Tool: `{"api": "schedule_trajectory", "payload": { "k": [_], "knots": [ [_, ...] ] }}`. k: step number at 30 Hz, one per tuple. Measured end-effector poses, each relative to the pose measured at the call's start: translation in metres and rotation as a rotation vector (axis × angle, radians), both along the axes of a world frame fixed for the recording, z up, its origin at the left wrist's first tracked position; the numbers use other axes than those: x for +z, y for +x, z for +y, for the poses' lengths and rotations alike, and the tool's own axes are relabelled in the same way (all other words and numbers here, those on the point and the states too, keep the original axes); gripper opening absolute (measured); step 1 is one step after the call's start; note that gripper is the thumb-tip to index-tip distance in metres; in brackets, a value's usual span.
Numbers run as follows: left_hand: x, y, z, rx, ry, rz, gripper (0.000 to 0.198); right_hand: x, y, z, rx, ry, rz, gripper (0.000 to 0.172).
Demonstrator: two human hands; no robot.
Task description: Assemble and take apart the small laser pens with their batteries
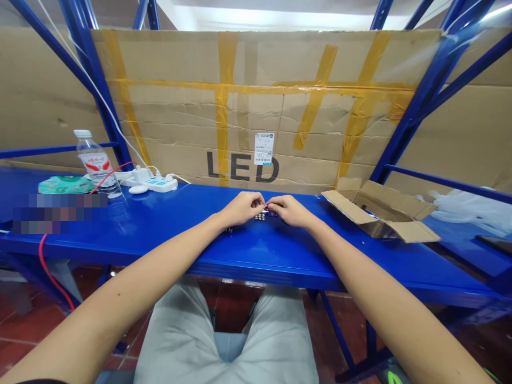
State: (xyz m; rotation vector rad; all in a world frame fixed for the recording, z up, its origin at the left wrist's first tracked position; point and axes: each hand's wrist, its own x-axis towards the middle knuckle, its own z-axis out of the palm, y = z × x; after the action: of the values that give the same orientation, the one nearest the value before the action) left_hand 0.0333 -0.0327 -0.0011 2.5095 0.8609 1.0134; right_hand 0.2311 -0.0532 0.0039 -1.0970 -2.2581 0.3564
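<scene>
My left hand [243, 207] and my right hand [292, 210] meet above the blue table, fingers pinched close together. Between the two sets of fingertips a tiny shiny piece [266, 209] with a reddish glint shows; its kind is too small to make out. Just below the fingertips lies a cluster of small silvery balls [260, 217], packed side by side on the tabletop. A few more tiny dark, shiny bits [229, 230] lie by my left wrist, partly hidden by it.
An open cardboard box [380, 210] stands right on the blue table [160, 224], before a crumpled plastic bag [472, 208]. At left are a water bottle [98, 162], a green packet [66, 184] and a white power strip [156, 184] with cables. Behind rises a large taped cardboard sheet [176, 122].
</scene>
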Motion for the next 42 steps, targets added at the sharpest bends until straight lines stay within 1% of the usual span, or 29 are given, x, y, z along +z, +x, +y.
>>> {"api": "schedule_trajectory", "payload": {
  "k": [5,8,10,13,15,18,19,21,23,24,25,27,28,29,31,33,35,37,40,42],
  "knots": [
    [0.000,-0.001,0.000,-0.007,0.005,0.005,0.011,0.001,0.000,-0.001,0.003,-0.055,0.044,0.027],
    [0.001,0.000,-0.001,0.003,0.019,-0.002,0.012,0.002,0.001,-0.001,-0.001,-0.149,0.110,0.027],
    [0.003,0.001,-0.002,0.030,0.042,-0.020,0.014,0.004,0.000,-0.001,0.009,-0.223,0.186,0.027],
    [0.004,0.003,-0.005,0.059,0.132,-0.046,0.018,0.005,-0.003,0.000,0.025,-0.322,0.373,0.026],
    [0.004,0.005,-0.007,0.034,0.221,-0.020,0.027,0.004,-0.006,0.000,0.016,-0.381,0.502,0.024],
    [0.002,0.008,-0.007,-0.015,0.320,0.084,0.052,0.002,-0.010,0.000,0.014,-0.473,0.630,0.022],
    [0.001,0.008,-0.007,-0.018,0.334,0.113,0.057,0.001,-0.011,0.000,0.018,-0.493,0.653,0.022],
    [0.001,0.009,-0.006,-0.007,0.339,0.151,0.060,0.001,-0.013,0.000,0.026,-0.512,0.653,0.019],
    [0.001,0.009,-0.006,0.016,0.336,0.160,0.058,0.003,-0.011,0.001,-0.005,-0.483,0.605,0.016],
    [0.001,0.008,-0.006,0.033,0.330,0.151,0.058,0.004,-0.009,0.002,-0.049,-0.431,0.562,0.018],
    [0.001,0.008,-0.006,0.051,0.315,0.129,0.059,0.006,-0.006,0.002,-0.112,-0.345,0.495,0.021],
    [0.001,0.008,-0.005,0.082,0.244,0.040,0.062,0.009,0.003,0.003,-0.279,-0.099,0.287,0.025],
    [0.001,0.008,-0.005,0.092,0.193,-0.022,0.063,0.010,0.008,0.004,-0.354,0.013,0.134,0.025],
    [0.001,0.008,-0.004,0.099,0.140,-0.089,0.064,0.011,0.013,0.004,-0.402,0.059,-0.020,0.024],
    [0.001,0.009,-0.003,0.111,0.048,-0.209,0.064,0.012,0.020,0.003,-0.423,0.046,-0.235,0.023],
    [0.001,0.009,-0.002,0.130,-0.012,-0.287,0.063,0.011,0.023,0.002,-0.407,-0.017,-0.342,0.021],
    [0.002,0.009,-0.001,0.142,-0.054,-0.327,0.062,0.010,0.022,0.002,-0.397,-0.082,-0.389,0.017],
    [0.003,0.009,-0.001,0.142,-0.082,-0.344,0.062,0.008,0.019,0.002,-0.405,-0.114,-0.427,0.012],
    [0.004,0.009,-0.002,0.127,-0.098,-0.350,0.062,0.006,0.015,0.002,-0.416,-0.096,-0.477,0.005],
    [0.004,0.009,-0.002,0.122,-0.116,-0.361,0.062,0.006,0.013,0.001,-0.416,-0.092,-0.489,0.004]
  ]
}}
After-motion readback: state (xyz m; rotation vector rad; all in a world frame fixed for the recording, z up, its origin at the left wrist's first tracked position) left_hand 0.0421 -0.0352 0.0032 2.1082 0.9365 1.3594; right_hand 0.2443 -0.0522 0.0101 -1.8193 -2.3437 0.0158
